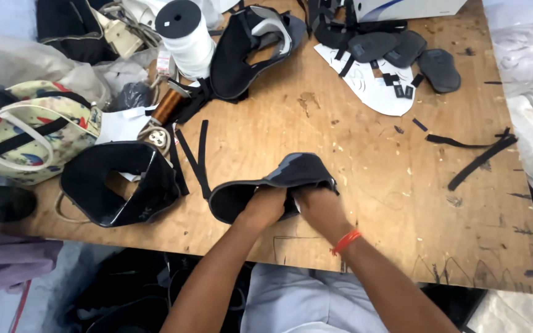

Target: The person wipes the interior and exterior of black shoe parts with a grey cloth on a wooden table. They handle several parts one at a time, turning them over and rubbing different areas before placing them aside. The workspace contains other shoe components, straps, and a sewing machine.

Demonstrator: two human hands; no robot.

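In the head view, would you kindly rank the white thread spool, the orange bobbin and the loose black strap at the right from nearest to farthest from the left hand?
1. Orange bobbin, up and left of the left hand.
2. White thread spool, at the far edge.
3. Loose black strap, far right.

A single camera sits on the person's head and looks steeply down over the near edge of the wooden tabletop (371, 185), facing away from the body. It stands close: both forearms rise from the bottom edge of the picture and the left hand (263, 206) and right hand (319, 206) meet just below the middle. The view takes in nearly the whole board from near edge to far, slightly turned so the right side runs off at a slant, with strips of floor showing at left and below. No second view shares the scene.
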